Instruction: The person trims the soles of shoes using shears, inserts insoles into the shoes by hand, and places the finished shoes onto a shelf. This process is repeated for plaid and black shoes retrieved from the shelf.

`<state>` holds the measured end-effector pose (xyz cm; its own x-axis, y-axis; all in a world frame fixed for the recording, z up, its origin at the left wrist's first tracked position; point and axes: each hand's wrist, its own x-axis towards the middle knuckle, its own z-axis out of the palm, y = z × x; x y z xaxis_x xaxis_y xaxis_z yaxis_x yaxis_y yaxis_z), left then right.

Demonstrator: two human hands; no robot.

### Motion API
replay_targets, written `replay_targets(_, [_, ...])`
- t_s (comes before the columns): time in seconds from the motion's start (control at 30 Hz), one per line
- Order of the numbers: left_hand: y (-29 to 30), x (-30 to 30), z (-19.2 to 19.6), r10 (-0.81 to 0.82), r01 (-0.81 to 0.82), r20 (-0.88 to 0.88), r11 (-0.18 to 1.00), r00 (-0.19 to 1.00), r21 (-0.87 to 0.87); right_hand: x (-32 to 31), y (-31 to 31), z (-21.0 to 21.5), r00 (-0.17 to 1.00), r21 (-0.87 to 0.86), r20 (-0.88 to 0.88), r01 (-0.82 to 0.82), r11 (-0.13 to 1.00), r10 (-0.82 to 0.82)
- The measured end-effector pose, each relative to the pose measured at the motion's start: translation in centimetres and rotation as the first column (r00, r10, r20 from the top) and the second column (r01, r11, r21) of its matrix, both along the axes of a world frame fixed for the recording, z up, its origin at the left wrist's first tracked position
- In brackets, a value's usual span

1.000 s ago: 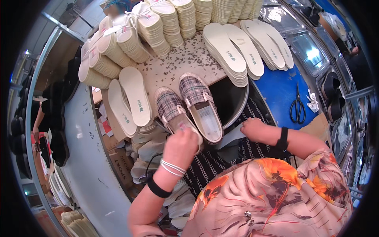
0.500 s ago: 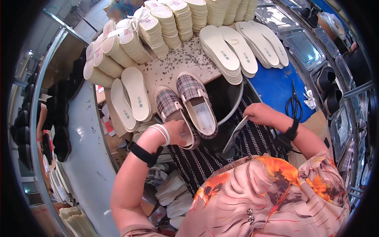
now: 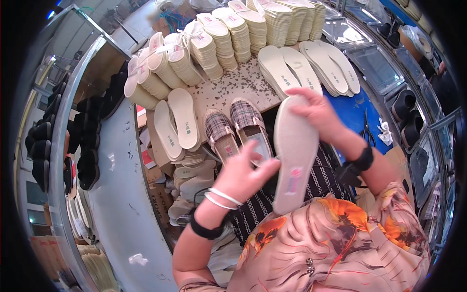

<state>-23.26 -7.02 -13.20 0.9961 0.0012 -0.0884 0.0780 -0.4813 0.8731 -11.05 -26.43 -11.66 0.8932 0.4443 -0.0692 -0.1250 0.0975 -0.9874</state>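
Both hands now hold one beige insole (image 3: pixel 294 155) up in front of the chest: the right hand (image 3: pixel 318 112) pinches its top end with fingers closed on it, and the left hand (image 3: pixel 243 173) is closed on its left edge near the middle. A second ago no insole was in the hands; the left hand was pressed on the plaid slipper and the right hand was low by the lap. Half a second ago the right hand was already lifting something thin and pale from the lap side. So the change is that a new insole has been picked up and raised, and I judge the work has passed from the shoe itself to preparing the insole that goes inside. Just beyond the left grip, on the speckled table (image 3: pixel 233 87), the pair of plaid slippers (image 3: pixel 236 129) stands untouched, open sides up. To the left of the slippers lie two loose white insoles (image 3: pixel 177 124), and behind them are tied bundles of insoles (image 3: pixel 194 53). Beyond the right grip lies a fan of flat white insoles (image 3: pixel 306 68), and to its right black scissors (image 3: pixel 367 131) rest on a blue mat (image 3: pixel 357 104).
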Motion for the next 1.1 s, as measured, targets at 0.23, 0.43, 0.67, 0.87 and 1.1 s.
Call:
replay_targets(0.23, [0.2,-0.1,0.0,0.05,-0.302,-0.39,0.724,0.92,-0.62,-2.6,1.6,0.1,0.456,-0.425,0.834,0.171,0.889,0.312])
replay_targets(0.43, [0.3,1.5,-2.4,-0.008,-0.291,-0.448,0.749,0.894,-0.595,-9.4,-0.8,1.5,-0.178,-0.431,0.886,0.021,0.902,0.428])
replay_targets(0.67, [2.8,-2.5,-0.2,0.031,-0.237,-0.336,0.77,0.941,-0.592,-7.4,-1.3,5.9,0.204,-0.324,0.94,0.293,0.9,0.272])
replay_targets(0.87, [2.3,-5.0,-4.3,0.005,-0.156,0.296,0.859,0.955,0.487,-8.2,2.0,3.4,-0.125,-0.417,0.867,0.35,0.839,0.483])
replay_targets(1.1, [1.5,-5.6,-5.9,0.013,-0.113,0.21,0.875,0.978,0.471,-3.9,3.9,-6.9,-0.307,-0.62,0.684,0.231,0.75,0.661])
